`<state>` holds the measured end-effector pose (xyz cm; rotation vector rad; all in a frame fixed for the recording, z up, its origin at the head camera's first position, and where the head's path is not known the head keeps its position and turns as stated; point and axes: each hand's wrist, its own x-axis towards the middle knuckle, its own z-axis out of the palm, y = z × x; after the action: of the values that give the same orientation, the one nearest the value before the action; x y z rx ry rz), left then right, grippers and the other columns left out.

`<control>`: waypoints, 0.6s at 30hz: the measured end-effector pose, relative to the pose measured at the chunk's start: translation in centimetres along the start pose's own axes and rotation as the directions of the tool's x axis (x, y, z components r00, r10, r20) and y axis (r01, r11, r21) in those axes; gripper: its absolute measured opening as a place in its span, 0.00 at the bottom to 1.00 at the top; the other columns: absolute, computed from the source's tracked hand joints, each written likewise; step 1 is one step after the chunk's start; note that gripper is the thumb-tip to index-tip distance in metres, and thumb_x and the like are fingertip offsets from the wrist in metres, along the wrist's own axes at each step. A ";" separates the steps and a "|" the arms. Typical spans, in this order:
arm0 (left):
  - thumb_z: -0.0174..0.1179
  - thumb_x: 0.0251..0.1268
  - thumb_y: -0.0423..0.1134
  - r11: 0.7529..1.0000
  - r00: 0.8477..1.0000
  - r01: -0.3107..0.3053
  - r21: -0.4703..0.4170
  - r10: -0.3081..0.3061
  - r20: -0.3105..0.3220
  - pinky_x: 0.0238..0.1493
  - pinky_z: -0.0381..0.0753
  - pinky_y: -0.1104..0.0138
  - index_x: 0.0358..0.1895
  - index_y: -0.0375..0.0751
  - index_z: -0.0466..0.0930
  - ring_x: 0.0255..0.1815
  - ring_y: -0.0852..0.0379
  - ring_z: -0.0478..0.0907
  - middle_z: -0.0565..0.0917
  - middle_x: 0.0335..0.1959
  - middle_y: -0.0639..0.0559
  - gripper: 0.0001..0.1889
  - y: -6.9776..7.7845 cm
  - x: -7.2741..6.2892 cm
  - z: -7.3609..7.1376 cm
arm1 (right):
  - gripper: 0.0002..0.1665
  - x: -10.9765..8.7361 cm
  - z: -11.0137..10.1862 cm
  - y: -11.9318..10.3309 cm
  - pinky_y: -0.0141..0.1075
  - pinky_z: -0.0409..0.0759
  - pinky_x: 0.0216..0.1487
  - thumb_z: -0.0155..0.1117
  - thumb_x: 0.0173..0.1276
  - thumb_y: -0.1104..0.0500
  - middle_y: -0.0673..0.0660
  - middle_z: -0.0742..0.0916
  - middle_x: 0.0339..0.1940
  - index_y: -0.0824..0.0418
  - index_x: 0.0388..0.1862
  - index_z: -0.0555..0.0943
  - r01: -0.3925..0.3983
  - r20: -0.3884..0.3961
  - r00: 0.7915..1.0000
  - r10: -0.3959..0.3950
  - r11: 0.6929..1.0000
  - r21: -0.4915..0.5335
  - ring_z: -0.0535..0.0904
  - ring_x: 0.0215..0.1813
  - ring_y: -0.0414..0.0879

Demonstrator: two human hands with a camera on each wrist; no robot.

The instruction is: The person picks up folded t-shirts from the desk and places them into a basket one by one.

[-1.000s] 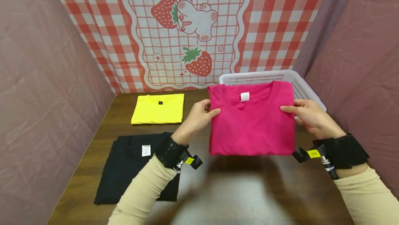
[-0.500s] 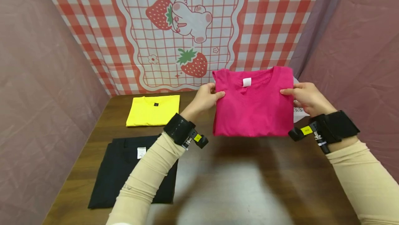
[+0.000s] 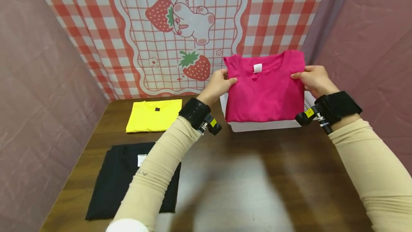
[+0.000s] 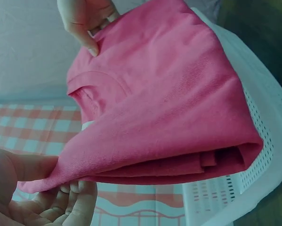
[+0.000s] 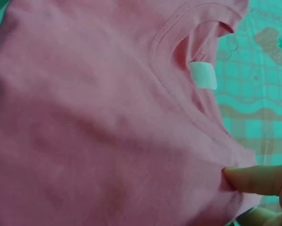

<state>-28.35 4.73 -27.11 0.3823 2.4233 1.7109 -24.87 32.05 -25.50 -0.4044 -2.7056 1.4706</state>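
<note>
A folded bright pink T-shirt (image 3: 265, 94), white neck label showing, is held up between both hands. My left hand (image 3: 219, 85) pinches its left side, thumb in front and fingers behind, as the left wrist view also shows. On the opposite side my right hand (image 3: 317, 80) pinches the shirt the same way; in the right wrist view its thumb (image 5: 258, 180) presses the cloth. Behind and below the shirt stands a white perforated plastic basket (image 3: 264, 126), mostly hidden by it in the head view. The left wrist view shows the basket's rim (image 4: 268, 188) beneath the folded edge.
A folded yellow T-shirt (image 3: 154, 116) lies at the back left of the wooden table (image 3: 238, 189). Nearer, a folded black T-shirt (image 3: 112, 185) lies partly under my left forearm. A red-checked strawberry cloth (image 3: 196, 28) hangs behind, with pinkish curtains (image 3: 370, 46) at the sides.
Both hands have raised the pink T-shirt and moved it away from me, toward the back. The basket's front wall now shows under the shirt's lower edge. The head view has shifted slightly.
</note>
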 end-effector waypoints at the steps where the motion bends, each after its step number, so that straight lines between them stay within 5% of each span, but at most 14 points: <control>1: 0.54 0.70 0.36 1.000 1.000 -0.003 0.017 0.003 -0.014 0.35 0.73 0.75 0.55 0.33 0.75 0.37 0.60 0.75 0.81 0.48 0.40 0.15 0.2 0.3 0.2 | 0.33 0.3 0.0 -0.1 0.20 0.74 0.31 0.56 0.70 0.52 0.43 0.73 0.34 0.72 0.66 0.66 0.000 -0.027 1.000 0.000 1.000 -0.009 0.71 0.27 0.28; 7: 0.56 0.69 0.36 0.988 0.995 -0.024 0.154 0.039 -0.094 0.40 0.73 0.74 0.53 0.34 0.77 0.45 0.55 0.78 0.83 0.50 0.41 0.14 0.1 2.2 1.5 | 0.30 2.2 -0.1 0.1 0.22 0.69 0.29 0.59 0.67 0.55 0.49 0.75 0.34 0.71 0.64 0.71 -0.013 -0.152 0.988 0.002 0.997 -0.070 0.69 0.31 0.35; 14: 0.59 0.66 0.35 0.979 0.986 -0.041 0.201 0.072 -0.149 0.49 0.79 0.67 0.51 0.33 0.78 0.52 0.48 0.82 0.85 0.49 0.39 0.14 -1.9 3.6 3.3 | 0.27 3.6 0.6 1.8 0.25 0.65 0.34 0.57 0.68 0.56 0.72 0.77 0.50 0.72 0.61 0.73 0.020 -0.227 0.972 -0.061 0.984 -0.176 0.69 0.52 0.59; 18: 0.59 0.65 0.35 0.969 0.986 -0.047 0.245 0.084 -0.146 0.50 0.80 0.67 0.53 0.33 0.78 0.51 0.49 0.83 0.86 0.49 0.40 0.15 -3.1 3.9 4.6 | 0.24 4.1 0.8 3.5 0.27 0.65 0.33 0.57 0.67 0.57 0.75 0.78 0.45 0.73 0.56 0.75 0.037 -0.240 0.966 -0.091 0.975 -0.219 0.71 0.50 0.62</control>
<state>-31.25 9.08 -31.47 0.3750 2.7725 1.5262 -28.20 34.16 -29.20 -0.4695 -2.6504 1.0372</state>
